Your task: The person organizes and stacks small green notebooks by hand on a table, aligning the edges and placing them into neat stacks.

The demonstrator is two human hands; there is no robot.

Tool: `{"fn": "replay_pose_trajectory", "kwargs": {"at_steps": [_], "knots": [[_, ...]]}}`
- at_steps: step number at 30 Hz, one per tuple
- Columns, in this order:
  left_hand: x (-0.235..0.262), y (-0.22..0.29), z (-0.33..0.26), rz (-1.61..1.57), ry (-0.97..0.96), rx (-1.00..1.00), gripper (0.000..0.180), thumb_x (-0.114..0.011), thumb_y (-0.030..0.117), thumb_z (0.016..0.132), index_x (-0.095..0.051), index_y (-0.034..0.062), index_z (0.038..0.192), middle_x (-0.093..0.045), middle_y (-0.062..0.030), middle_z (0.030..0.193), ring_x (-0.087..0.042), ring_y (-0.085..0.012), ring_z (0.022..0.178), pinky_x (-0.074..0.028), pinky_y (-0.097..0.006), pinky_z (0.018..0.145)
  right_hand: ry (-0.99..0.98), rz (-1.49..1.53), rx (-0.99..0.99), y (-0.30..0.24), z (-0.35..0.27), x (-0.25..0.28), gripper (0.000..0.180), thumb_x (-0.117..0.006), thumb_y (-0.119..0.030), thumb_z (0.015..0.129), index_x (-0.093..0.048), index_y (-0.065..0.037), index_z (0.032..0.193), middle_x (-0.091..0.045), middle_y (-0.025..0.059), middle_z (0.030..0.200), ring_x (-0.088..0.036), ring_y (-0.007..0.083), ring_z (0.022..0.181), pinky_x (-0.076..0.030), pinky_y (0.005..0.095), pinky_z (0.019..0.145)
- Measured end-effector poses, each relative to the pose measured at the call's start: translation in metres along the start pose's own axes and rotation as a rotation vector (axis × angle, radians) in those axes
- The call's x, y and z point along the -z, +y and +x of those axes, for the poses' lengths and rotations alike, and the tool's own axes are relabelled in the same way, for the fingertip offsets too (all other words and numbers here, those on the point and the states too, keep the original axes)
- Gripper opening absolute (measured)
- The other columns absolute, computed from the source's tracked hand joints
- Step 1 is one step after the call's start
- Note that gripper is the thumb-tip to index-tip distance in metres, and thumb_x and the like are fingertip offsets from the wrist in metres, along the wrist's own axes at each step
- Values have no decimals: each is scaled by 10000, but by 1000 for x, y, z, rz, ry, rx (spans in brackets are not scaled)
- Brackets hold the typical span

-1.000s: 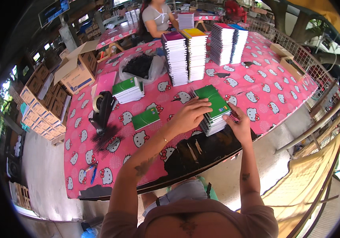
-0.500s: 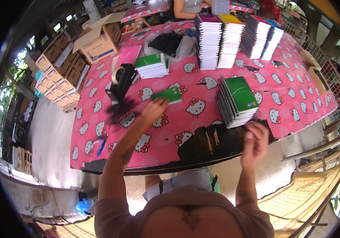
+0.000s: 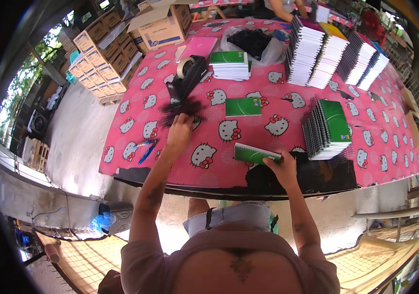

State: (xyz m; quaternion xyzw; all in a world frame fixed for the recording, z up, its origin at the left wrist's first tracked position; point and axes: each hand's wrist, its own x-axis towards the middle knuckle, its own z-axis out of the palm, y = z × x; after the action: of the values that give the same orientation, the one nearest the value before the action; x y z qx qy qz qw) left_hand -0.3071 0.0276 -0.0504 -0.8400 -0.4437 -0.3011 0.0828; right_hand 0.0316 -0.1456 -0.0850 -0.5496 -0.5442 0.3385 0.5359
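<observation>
My right hand (image 3: 284, 170) is closed on a green notebook (image 3: 249, 154), tilted above the table's front edge, its punched edge showing no coil. My left hand (image 3: 181, 131) has its fingers drawn together at a loose pile of thin black strands (image 3: 182, 109) that look like binding coils; what the fingertips pinch is too small to make out. Between and beyond the hands lies another green notebook (image 3: 243, 107), flat on the pink cloth. To the right of my right hand stands a stack of green spiral-bound notebooks (image 3: 334, 127).
Behind the pile is a black tape dispenser (image 3: 188, 78). A stack of green notebooks (image 3: 229, 68), a plastic bag of black strands (image 3: 253, 44) and tall notebook stacks (image 3: 305, 56) stand farther back. Pens (image 3: 147, 151) lie at the left. Cartons (image 3: 104, 56) are piled beyond the table.
My left hand has left the flat green notebook and moved to the black strands. My right hand has moved left from beside the spiral-bound stack and now holds a green notebook. The view has shifted.
</observation>
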Motion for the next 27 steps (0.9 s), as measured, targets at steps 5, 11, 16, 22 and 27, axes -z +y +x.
{"fn": "replay_pose_trajectory", "kwargs": {"at_steps": [5,11,16,22,27], "knots": [[2,7,15,3,161,-59,176,-619,99,948,-648,18,1101,-617,-143,980,-625,-348,890,-536,-432,742,-51,322,68,-35,14,-20,399,-748,-30,846,-599,-48,1215,-644,92,1158,-612,138,1054,-480,285,919],[26,67,5,-370,41,65,185,-633,138,957,-667,47,1115,-632,-138,952,-640,-329,776,-525,-416,639,2,125,-3,-30,9,-21,475,-756,-14,843,-566,-75,1273,-665,77,1084,-625,137,983,-490,283,865],[48,116,-23,-726,-30,104,196,-693,99,914,-699,32,1099,-653,-107,876,-650,-246,687,-514,-344,566,-16,229,-55,-24,4,-26,478,-754,-12,851,-551,-70,1279,-683,54,1025,-631,121,949,-494,268,850],[44,117,-32,-669,-34,205,174,-705,84,908,-730,28,1071,-669,-110,858,-645,-211,682,-488,-303,581,-34,214,-55,-35,3,-25,468,-756,-17,860,-578,-25,1293,-686,66,1066,-628,115,968,-496,262,875],[43,112,-25,-567,-153,161,141,-699,103,916,-729,22,1027,-659,-129,823,-638,-225,652,-485,-320,563,-120,302,-57,-19,4,-24,323,-737,-45,892,-673,3,1205,-698,55,1066,-631,116,976,-496,268,890]]}}
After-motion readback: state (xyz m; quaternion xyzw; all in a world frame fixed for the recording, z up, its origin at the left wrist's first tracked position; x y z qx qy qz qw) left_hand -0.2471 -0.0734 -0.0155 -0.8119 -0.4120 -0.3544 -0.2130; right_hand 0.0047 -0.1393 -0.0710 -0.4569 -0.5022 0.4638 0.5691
